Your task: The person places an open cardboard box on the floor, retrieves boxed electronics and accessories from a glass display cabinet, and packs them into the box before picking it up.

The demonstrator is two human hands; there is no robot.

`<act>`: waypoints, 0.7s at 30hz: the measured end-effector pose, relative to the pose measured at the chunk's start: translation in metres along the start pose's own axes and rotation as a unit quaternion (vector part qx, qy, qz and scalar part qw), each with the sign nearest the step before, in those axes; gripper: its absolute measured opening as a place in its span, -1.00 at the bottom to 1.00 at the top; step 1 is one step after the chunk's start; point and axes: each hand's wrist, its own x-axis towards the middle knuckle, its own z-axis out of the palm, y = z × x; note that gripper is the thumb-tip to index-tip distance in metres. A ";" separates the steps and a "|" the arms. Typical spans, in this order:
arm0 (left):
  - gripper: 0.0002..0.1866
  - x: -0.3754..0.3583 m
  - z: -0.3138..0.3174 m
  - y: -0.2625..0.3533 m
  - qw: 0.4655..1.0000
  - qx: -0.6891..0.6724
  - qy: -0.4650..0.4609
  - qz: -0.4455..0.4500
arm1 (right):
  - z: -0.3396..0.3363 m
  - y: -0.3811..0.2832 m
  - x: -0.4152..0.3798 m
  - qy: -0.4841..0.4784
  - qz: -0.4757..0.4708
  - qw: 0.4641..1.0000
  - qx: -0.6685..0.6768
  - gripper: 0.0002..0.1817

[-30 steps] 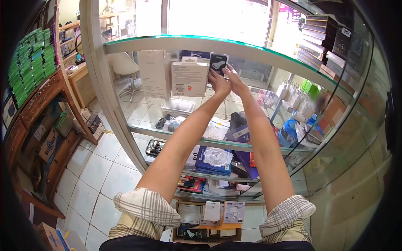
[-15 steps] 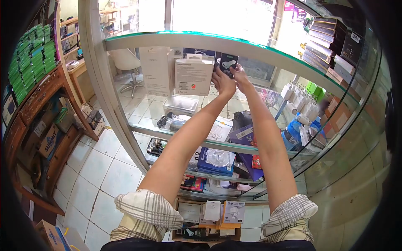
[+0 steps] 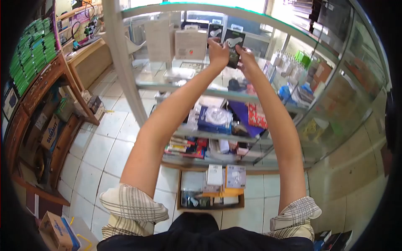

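Observation:
A slim black box (image 3: pixel 234 41) with a white device pictured on its front is held upright, slightly tilted, over the cabinet's upper glass shelf. My right hand (image 3: pixel 248 58) grips its right edge, thumb on the front. My left hand (image 3: pixel 219 54) is closed at its left edge, fingers bent; some fingertips are hidden. Behind those fingers, a similar black box (image 3: pixel 215 30) stands on the shelf, its lower part covered. To the left are a white box with printed text (image 3: pixel 191 44) and a taller pale box (image 3: pixel 159 42).
Glass cabinet framing (image 3: pixel 184 6) surrounds my forearms. Lower shelves hold a blue box (image 3: pixel 215 121), a red patterned packet (image 3: pixel 256 116) and several chargers (image 3: pixel 289 62). An open carton (image 3: pixel 180 201) with small boxes sits on the floor. A wooden cabinet (image 3: pixel 69 90) stands left.
My view has tilted down and shifted. The held black box and my right hand have come away to the right of the similar box, which now shows standing on the shelf.

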 end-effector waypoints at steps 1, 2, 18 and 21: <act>-0.55 -0.011 -0.012 0.014 0.997 -0.052 -0.023 -0.049 | 0.003 -0.005 -0.025 0.001 -0.006 1.000 -0.005 -0.53; -0.55 -0.024 -0.025 0.027 0.997 -0.049 -0.024 -0.059 | 0.006 -0.010 -0.050 -0.009 -0.006 1.000 -0.011 -0.52; -0.46 -0.347 -0.231 0.042 0.936 -0.113 -0.046 -0.330 | 0.005 0.167 -0.392 -0.082 0.304 0.942 0.119 -0.38; -0.49 -0.418 -0.243 0.018 0.871 -0.146 0.032 -0.468 | -0.007 0.225 -0.415 -0.013 0.358 0.932 0.046 -0.45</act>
